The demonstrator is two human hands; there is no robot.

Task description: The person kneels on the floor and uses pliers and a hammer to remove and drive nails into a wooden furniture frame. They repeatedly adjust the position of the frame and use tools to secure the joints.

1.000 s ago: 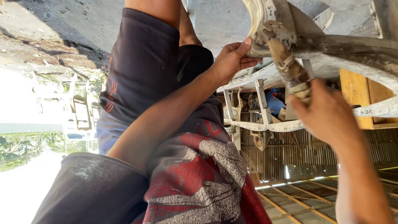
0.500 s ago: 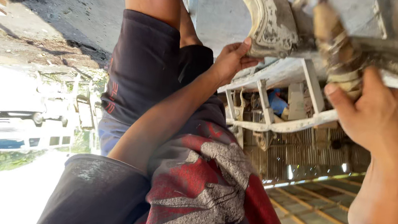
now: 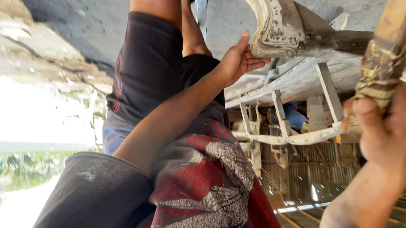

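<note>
Upside-down view: right hand [image 3: 384,133] clamped around a wrapped wooden handle [image 3: 383,64], long axis running straight away from the wrist toward the white-primed chair frame [image 3: 322,67]. Left hand [image 3: 238,59] half-open, cupping the carved leg [image 3: 271,22], closer to the frame.

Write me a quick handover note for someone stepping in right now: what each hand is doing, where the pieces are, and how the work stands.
Left hand: thumb and fingers rest against the end of the carved, whitish-coated furniture leg, steadying it.
Right hand: closed around a wooden-handled tool with a wrapped grip, raised beside the piece.
Things: the unfinished wooden furniture frame lies in front of the knees, rails and slats showing.
Done: the leg and frame carry a patchy whitish coat.
Left: bare wood shows in places; the tool's working end is out of view, so I cannot tell where it touches.
</note>
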